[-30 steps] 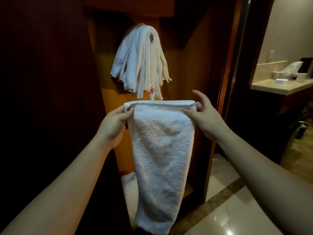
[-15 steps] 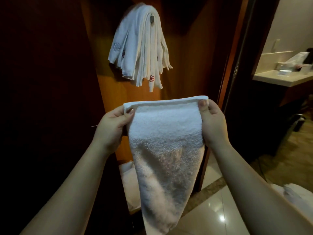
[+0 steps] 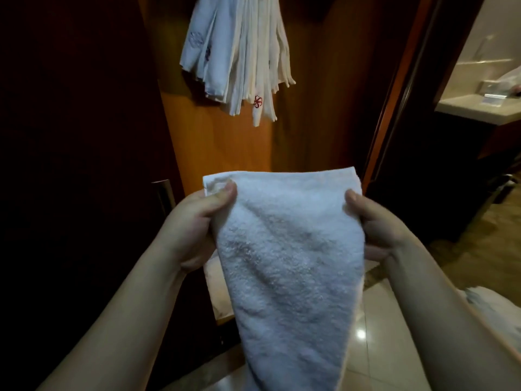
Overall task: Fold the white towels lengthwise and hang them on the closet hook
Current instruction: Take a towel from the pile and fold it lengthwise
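A white terry towel [image 3: 287, 255] hangs in front of me, held by its top edge and narrowing toward the floor. My left hand [image 3: 194, 224] pinches the top left corner with the thumb on the near face. My right hand [image 3: 372, 221] grips the top right edge, thumb in front, fingers behind the cloth. Above, a bunch of folded white cloths [image 3: 239, 57] with small red and blue embroidery hangs on the wooden closet panel [image 3: 324, 94]. The hook itself is out of frame at the top.
A dark closet door [image 3: 79, 136] with a metal handle [image 3: 165, 193] stands to the left. More white fabric [image 3: 490, 303] lies low at the right edge. A bathroom counter [image 3: 479, 108] sits beyond the doorway on the right. Glossy tiled floor [image 3: 366, 348] lies below.
The view has tipped down, so the hanging cloths sit higher and the hook has left the frame. The towel has come lower and closer. My right hand went from open beside the edge to gripping it.
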The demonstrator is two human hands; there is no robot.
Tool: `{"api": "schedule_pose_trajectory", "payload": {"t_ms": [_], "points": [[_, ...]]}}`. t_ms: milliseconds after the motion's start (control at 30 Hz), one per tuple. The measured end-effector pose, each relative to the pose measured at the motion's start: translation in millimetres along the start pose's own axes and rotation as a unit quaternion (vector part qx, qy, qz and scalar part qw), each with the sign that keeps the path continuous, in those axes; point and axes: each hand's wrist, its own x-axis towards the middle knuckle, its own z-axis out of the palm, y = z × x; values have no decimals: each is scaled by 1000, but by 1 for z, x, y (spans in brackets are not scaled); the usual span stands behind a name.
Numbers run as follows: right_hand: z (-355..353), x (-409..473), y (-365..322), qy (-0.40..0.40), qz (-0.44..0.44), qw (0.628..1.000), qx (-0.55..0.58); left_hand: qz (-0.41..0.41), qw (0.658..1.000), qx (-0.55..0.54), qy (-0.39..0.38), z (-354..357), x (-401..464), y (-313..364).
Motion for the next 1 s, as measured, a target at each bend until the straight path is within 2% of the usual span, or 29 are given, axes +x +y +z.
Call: {"api": "schedule_pose_trajectory", "payload": {"t_ms": [100, 333, 433, 567, 633, 700, 767, 833, 933, 1000], "points": [[-11, -5, 11, -61, 30, 998, -11, -56, 998, 13, -32, -9, -3, -6], [-15, -6, 40, -35, 60, 993, 91, -127, 991, 24, -42, -32, 1, -14], [-11, -1, 50, 4, 79, 989, 125, -141, 990, 20, -6, -39, 6, -23], [-1, 7, 60, 116, 68, 984, 121, -117, 987, 58, 91, -37, 8, -44], [8, 11, 71, 221, 31, 972, 78, -97, 980, 91, 151, -27, 5, -57], [23, 11, 85, 333, -18, 941, -63, -72, 964, 157, 201, -12, 0, -72], [42, 5, 96, 397, -61, 890, -216, -37, 937, 238, 252, 3, -9, -83], [58, -1, 100, 395, -120, 866, -281, 3, 917, 267, 295, 18, -18, -90], [70, -8, 108, 347, -176, 878, -277, 53, 928, 209, 303, 40, -31, -94], [77, -11, 111, 316, -155, 895, -275, 52, 937, 179, 296, 50, -39, -95]]}}
